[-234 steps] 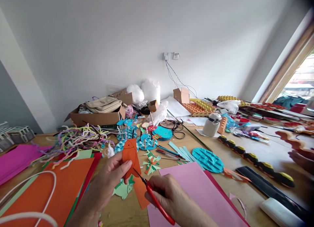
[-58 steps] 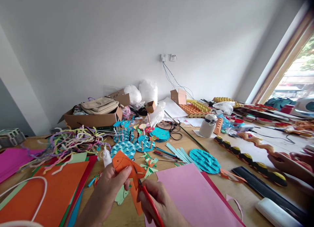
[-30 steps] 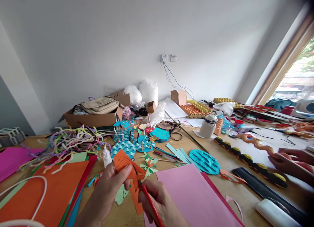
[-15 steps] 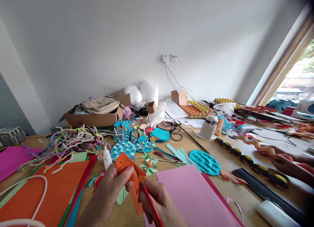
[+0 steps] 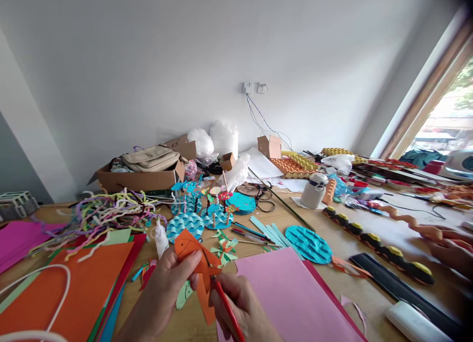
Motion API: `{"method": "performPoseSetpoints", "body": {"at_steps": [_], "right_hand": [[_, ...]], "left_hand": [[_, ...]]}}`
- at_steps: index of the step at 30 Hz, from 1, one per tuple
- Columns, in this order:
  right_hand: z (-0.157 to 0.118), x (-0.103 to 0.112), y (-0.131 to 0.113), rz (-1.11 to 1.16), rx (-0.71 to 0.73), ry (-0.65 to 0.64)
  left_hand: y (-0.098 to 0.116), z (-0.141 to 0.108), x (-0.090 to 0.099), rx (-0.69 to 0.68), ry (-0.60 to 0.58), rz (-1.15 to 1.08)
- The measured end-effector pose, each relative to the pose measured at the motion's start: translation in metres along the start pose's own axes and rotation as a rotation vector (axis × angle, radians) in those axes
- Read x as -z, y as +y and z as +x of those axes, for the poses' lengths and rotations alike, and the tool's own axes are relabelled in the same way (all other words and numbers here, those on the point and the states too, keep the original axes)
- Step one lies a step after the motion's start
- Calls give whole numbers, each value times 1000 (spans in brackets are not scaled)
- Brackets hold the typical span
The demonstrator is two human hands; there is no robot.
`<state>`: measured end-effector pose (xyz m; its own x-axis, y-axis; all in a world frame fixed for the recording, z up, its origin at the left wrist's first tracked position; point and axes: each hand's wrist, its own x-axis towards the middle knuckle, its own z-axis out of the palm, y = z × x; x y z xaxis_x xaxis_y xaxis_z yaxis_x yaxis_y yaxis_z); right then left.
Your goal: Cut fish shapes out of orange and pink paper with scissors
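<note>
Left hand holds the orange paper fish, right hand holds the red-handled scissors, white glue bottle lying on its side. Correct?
Not quite: the head view shows the white glue bottle standing upright. The rest holds.

Orange paper fish (image 5: 189,248) beside red-handled scissors (image 5: 228,307)
</note>
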<state>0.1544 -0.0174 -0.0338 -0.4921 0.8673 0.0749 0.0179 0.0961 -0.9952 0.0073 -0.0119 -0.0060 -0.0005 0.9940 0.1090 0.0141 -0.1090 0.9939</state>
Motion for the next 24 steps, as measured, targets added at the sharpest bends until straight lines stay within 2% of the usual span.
{"method": "performPoseSetpoints", "body": {"at_steps": [8,15,24], "right_hand": [[1,2,-2,-3,4,-1],[-1,1,-3,-40,-9,1],[0,3,-1,-33,1,-7]], "left_hand": [[-2,0,1,29,60,13],[0,0,0,1,38,73],[0,0,0,32,40,15]]}}
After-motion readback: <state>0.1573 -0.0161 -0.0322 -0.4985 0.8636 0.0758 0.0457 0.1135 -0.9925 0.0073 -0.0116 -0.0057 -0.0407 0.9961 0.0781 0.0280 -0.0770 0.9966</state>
